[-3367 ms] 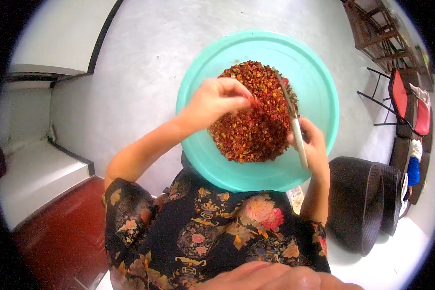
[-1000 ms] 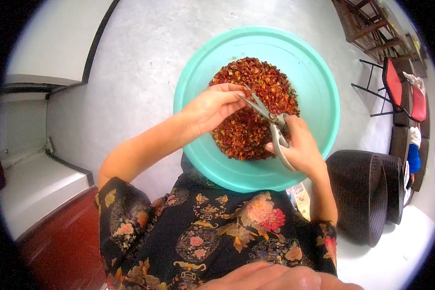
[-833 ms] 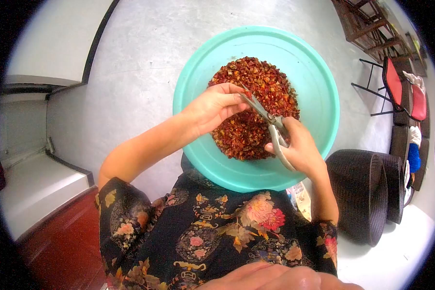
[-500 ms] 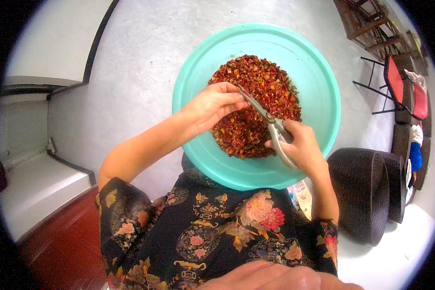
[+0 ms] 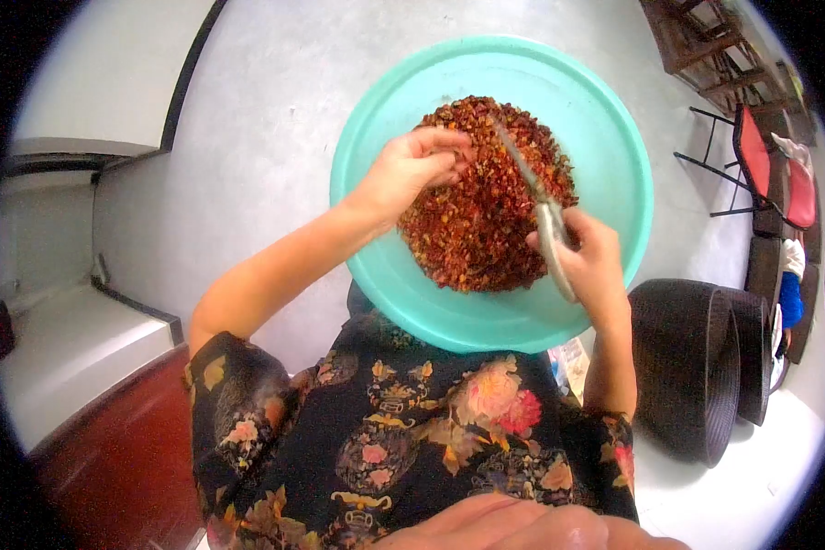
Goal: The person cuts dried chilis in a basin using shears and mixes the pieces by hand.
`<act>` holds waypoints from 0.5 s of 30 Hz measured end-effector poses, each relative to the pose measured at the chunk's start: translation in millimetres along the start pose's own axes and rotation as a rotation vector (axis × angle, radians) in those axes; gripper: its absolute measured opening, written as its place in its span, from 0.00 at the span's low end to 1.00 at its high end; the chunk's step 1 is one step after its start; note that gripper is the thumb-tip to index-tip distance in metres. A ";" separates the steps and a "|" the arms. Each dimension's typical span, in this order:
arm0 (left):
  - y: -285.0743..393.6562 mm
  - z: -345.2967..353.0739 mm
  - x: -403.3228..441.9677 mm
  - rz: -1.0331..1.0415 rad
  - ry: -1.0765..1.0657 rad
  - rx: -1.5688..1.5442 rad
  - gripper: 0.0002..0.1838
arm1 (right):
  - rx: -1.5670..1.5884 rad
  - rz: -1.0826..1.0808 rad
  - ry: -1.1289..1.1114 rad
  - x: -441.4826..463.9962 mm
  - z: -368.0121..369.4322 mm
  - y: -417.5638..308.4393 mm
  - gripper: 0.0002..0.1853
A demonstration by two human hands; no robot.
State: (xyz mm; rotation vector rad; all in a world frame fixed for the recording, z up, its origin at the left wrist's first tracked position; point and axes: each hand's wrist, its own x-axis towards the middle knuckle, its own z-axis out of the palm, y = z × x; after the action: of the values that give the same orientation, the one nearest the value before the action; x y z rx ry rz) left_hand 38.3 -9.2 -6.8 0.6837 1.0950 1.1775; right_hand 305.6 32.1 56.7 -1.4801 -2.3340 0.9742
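Observation:
My right hand point(image 5: 591, 266) grips a pair of scissors point(image 5: 548, 229) by its pale handles. The blades look shut and point up and left over a heap of small dark-red and orange pieces point(image 5: 486, 234), which look like cut dried chillies. This heap lies in a wide turquoise basin point(image 5: 614, 165). Over the heap's left side is my left hand point(image 5: 426, 165), its fingers curled toward the thumb and a little blurred. Anything between those fingertips is too small to make out. A gap separates the left hand from the blades.
Dark woven seats point(image 5: 678, 367) stand close to my right arm. Farther right are a red folding chair point(image 5: 753, 151) and a brown wooden rack point(image 5: 706, 50). A white cabinet-like block point(image 5: 92, 82) is at the upper left, and grey floor point(image 5: 257, 119) surrounds the basin.
The scissors have moved right and turned steeper, away from the left fingers, and their blades have come together. My left hand has shifted slightly up, its fingers curling more.

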 end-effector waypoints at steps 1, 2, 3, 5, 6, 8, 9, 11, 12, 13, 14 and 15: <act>-5.6 -1.3 3.2 0.273 0.004 0.254 0.21 | 0.060 0.029 0.075 -0.8 -0.6 -1.0 0.24; -9.5 -3.4 2.9 0.255 0.009 0.251 0.21 | 0.086 0.029 0.091 -2.1 -2.2 -3.5 0.24; -10.5 -5.0 1.3 0.369 0.053 0.562 0.22 | 0.099 0.050 0.094 -3.5 -1.5 -3.8 0.22; -10.6 -2.3 -6.4 0.618 0.168 1.025 0.18 | 0.114 0.066 0.097 -0.5 -1.7 -4.3 0.21; -5.7 0.4 -12.9 0.603 0.165 1.025 0.18 | 0.108 0.041 0.125 -0.1 -1.4 -4.1 0.21; 4.0 5.5 -25.1 0.485 0.039 1.126 0.11 | 0.104 0.038 0.139 0.4 -1.6 -2.1 0.21; 3.5 7.0 -30.2 0.464 0.025 1.119 0.11 | 0.160 0.060 0.132 1.8 -2.9 -0.6 0.20; 1.8 6.4 -34.0 0.581 -0.151 1.142 0.07 | 0.222 0.119 0.128 5.3 -5.2 2.3 0.19; -1.1 6.1 -36.2 0.578 -0.161 1.141 0.07 | 0.224 0.128 0.130 7.9 -4.6 3.5 0.19; -6.6 6.8 -41.2 0.528 -0.388 1.149 0.07 | 0.235 0.120 0.146 9.0 -2.9 5.4 0.19; -12.3 8.1 -44.6 0.482 -0.612 1.149 0.08 | 0.244 0.106 0.166 10.7 -1.2 7.8 0.18; -19.4 21.7 -46.6 0.522 -0.690 1.129 0.11 | 0.295 0.089 0.181 9.7 -7.6 11.8 0.18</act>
State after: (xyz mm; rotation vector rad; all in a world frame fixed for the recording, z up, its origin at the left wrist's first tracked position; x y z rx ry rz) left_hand 65.5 -56.7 -1.8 2.1631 0.9190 0.5190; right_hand 313.4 46.9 53.4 -1.4918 -1.9195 1.1004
